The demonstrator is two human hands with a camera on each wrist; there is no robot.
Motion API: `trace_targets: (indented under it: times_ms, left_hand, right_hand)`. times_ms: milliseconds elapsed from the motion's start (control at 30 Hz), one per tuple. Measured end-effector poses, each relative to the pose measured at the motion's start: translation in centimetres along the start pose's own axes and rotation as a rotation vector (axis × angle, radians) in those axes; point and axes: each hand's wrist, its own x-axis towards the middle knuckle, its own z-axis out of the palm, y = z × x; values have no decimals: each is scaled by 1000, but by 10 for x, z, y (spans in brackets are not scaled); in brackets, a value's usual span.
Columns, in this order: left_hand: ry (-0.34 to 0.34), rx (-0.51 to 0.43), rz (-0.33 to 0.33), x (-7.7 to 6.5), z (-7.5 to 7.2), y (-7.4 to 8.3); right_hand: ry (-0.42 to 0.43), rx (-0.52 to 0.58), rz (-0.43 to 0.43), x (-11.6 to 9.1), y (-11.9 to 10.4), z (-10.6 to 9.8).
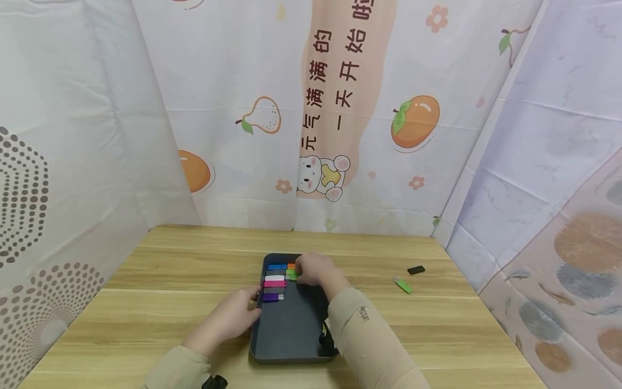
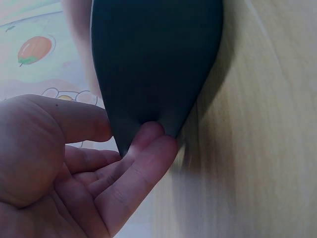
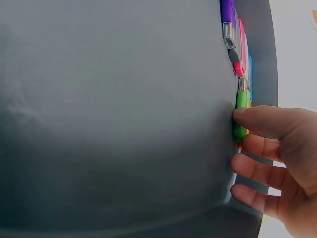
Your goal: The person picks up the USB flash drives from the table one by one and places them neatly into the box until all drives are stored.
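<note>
A dark grey tray (image 1: 296,329) lies on the table. My left hand (image 1: 235,313) holds its left side, with fingers against the outer wall (image 2: 153,69) and the thumb at the rim. Inside, near the far end, my right hand (image 1: 315,268) pinches a green USB stick (image 3: 241,100) between thumb and index finger. That stick lies against the others in the tray. Along the left wall, blue (image 1: 277,267), white (image 1: 274,277), pink (image 1: 275,283), grey (image 1: 274,290) and purple (image 1: 270,297) USB sticks form a column. An orange stick (image 1: 291,266) is partly hidden by the right hand.
To the right of the tray, another green USB stick (image 1: 403,286) and a black one (image 1: 416,269) lie on the wooden table (image 1: 194,259). A printed curtain (image 1: 233,178) hangs behind the table. Black devices show at both wrists.
</note>
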Motion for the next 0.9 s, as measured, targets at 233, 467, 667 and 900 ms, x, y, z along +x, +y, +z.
trace_targets:
  times_ms: [233, 467, 667, 900]
  left_hand:
    - [-1, -8, -6, 2, 1, -1]
    - [-8, -11, -14, 3, 2, -1]
    - [-1, -2, -3, 3, 3, -2]
    - [2, 1, 1, 2, 2, 0]
  right_hand:
    - [3, 50, 2, 0, 2, 0]
    - [21, 116, -9, -2, 3, -8]
    - [58, 163, -51, -8, 3, -20]
    - [114, 177, -121, -16, 5, -32]
